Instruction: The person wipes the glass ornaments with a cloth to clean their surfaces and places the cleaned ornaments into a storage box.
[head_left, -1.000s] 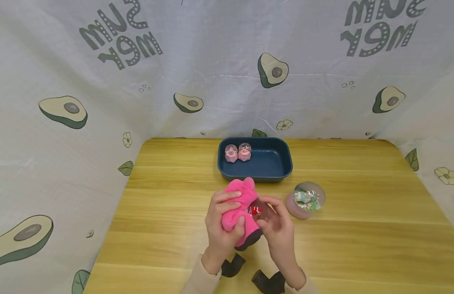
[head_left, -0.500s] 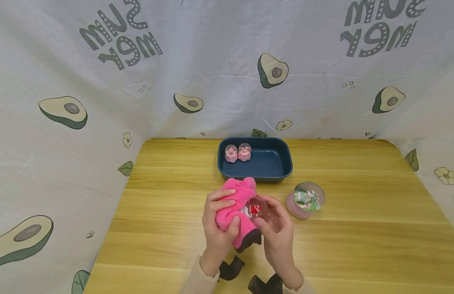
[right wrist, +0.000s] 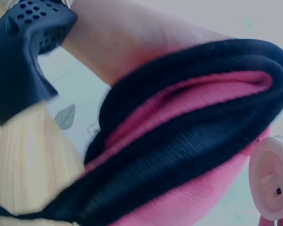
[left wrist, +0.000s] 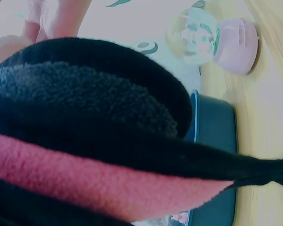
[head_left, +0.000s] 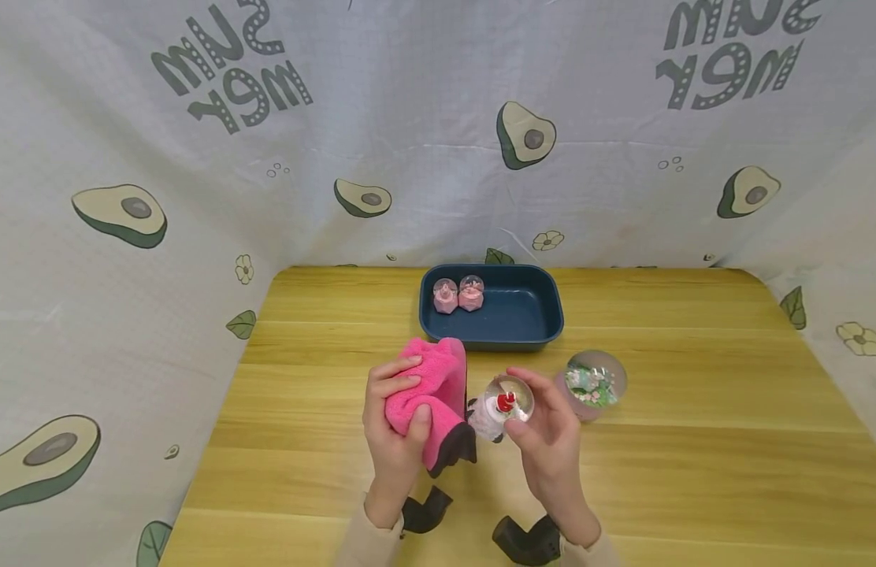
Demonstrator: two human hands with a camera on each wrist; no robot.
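In the head view my left hand (head_left: 395,421) grips a folded pink plush cloth (head_left: 434,386) with dark edging. My right hand (head_left: 547,441) holds a small snow globe (head_left: 507,400) by its glass ball, thumb on the near side. A red figure shows inside the ball, and its white base points left toward the cloth. In the right wrist view the round underside of the globe's base (right wrist: 272,181) appears at the right edge. The cloth's dark border (left wrist: 108,120) fills much of the left wrist view and covers most of the left hand there.
A dark blue tray (head_left: 526,345) stands behind the hands, with two small pink snow globes (head_left: 458,295) at its left end. A larger snow globe with a pink base (head_left: 592,386) sits just right of my right hand. Printed fabric (head_left: 438,157) hangs behind the wooden table (head_left: 729,409).
The cloth has moved left with my left hand, off the snow globe. The globe now shows ball and base, and my right hand has shifted slightly right with it.
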